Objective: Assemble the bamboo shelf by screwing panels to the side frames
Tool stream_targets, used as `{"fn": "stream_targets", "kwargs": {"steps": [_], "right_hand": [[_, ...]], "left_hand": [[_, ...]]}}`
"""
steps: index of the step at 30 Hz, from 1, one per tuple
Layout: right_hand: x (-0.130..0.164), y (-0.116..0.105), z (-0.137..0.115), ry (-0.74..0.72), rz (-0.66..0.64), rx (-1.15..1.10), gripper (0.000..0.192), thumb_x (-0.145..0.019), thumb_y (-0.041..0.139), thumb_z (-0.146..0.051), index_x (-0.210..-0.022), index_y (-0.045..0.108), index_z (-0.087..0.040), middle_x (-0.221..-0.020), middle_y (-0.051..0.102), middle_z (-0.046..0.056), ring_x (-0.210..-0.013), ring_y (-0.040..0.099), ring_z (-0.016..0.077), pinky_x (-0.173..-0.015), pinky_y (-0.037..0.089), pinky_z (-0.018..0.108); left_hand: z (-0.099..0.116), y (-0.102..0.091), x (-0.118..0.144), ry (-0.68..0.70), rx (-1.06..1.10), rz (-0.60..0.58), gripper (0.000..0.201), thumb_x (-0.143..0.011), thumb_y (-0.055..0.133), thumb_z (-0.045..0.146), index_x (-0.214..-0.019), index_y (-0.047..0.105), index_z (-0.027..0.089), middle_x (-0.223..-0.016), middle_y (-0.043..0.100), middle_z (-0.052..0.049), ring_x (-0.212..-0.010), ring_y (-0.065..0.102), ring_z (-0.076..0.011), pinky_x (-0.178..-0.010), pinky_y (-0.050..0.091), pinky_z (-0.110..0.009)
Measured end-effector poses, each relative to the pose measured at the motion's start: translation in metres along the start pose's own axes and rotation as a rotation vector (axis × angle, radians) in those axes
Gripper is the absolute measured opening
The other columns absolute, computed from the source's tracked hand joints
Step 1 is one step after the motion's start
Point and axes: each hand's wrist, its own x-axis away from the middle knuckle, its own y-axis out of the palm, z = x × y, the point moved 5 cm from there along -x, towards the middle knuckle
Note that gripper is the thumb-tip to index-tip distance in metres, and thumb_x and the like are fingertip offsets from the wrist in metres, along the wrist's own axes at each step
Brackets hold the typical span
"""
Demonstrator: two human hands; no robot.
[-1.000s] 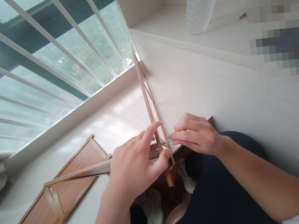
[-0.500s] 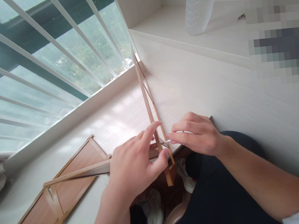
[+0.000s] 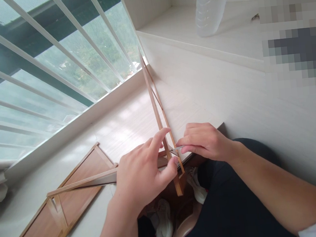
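Down at the near edge of the white ledge (image 3: 125, 125), the left hand (image 3: 143, 175) grips an upright wooden frame panel (image 3: 157, 111), fingers curled around its rail. Beside it, the right hand (image 3: 205, 142) pinches a thin metal pin (image 3: 177, 149) narrowly, its tip touching the frame. Another wooden panel (image 3: 70, 194) lies flat toward the ledge's left corner.

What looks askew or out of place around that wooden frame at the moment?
The wooden frame stands tilted on edge, its near corner jutting past the white ledge over the shoes below. The left hand steadies it while the right hand presses a thin metal tool at the joint. No damage shows.
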Motion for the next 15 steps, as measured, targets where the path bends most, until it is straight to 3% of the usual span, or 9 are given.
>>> {"fn": "stream_targets", "kwargs": {"steps": [8,15], "right_hand": [[0.007,0.017,0.012,0.46,-0.058,-0.555,0.037,-0.106,0.058,-0.041,-0.086,0.072,-0.013,-0.051,0.049,-0.006,-0.048,0.043,0.0074,-0.05,0.035,0.021],[0.005,0.01,0.01,0.47,-0.047,-0.475,0.043,-0.102,0.062,-0.045,-0.073,0.066,-0.014,-0.052,0.047,-0.006,-0.047,0.039,0.0065,-0.047,0.03,0.022]], "left_hand": [[-0.001,0.001,0.001,-0.01,0.0,-0.014,0.057,-0.096,0.042,0.055,-0.15,0.04,0.037,-0.103,0.078,0.002,-0.098,0.075,-0.0293,-0.069,0.047,-0.036],[-0.001,0.0,0.0,-0.006,-0.003,-0.007,0.057,-0.096,0.042,0.054,-0.15,0.04,0.036,-0.101,0.079,0.001,-0.095,0.075,-0.0274,-0.069,0.046,-0.035]]}}
